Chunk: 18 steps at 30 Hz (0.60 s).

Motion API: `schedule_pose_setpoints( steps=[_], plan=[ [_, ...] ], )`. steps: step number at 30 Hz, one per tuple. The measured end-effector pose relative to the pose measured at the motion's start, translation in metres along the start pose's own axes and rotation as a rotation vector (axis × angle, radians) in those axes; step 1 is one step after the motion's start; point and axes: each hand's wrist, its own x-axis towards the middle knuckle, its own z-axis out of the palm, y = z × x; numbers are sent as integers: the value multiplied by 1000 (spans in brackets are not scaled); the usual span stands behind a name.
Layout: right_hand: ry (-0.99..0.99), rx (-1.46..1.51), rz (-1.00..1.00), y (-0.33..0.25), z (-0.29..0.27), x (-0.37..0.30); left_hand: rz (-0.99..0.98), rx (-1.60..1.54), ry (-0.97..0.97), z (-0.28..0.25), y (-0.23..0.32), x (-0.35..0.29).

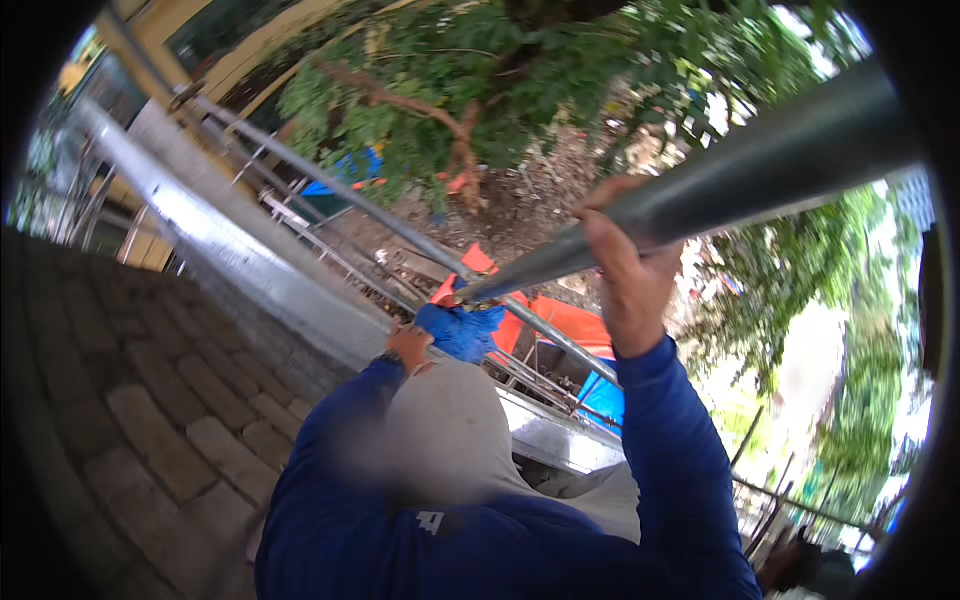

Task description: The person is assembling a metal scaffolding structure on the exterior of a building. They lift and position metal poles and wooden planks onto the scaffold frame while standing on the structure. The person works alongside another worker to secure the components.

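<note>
My right hand is wrapped round a thick grey metal pipe. The pipe slants from the upper right down to the middle, growing narrower with distance. Its lower end meets a horizontal scaffold tube beside a bunched blue cloth. My left hand rests by the metal gutter's edge, close to my bent knee and the blue cloth. Its fingers look stretched out and apart, and no object shows in them. The join between pipe and tube is partly hidden by the cloth.
A shiny metal gutter runs along the tiled roof at left. Below the scaffold are orange sheeting, a blue tarp and rubble-strewn ground. Leafy tree branches spread ahead, and a yellow structure stands upper left.
</note>
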Motion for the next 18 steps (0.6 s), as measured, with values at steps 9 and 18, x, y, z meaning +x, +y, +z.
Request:
schedule_pose_setpoints(
  steps=[9,18],
  plan=[
    [-177,-27,65,-10,13,-8,-690,-865,547,-38,58,-136],
    [-289,5,147,-25,-8,6,-1549,-982,864,7,158,-444]
  ],
)
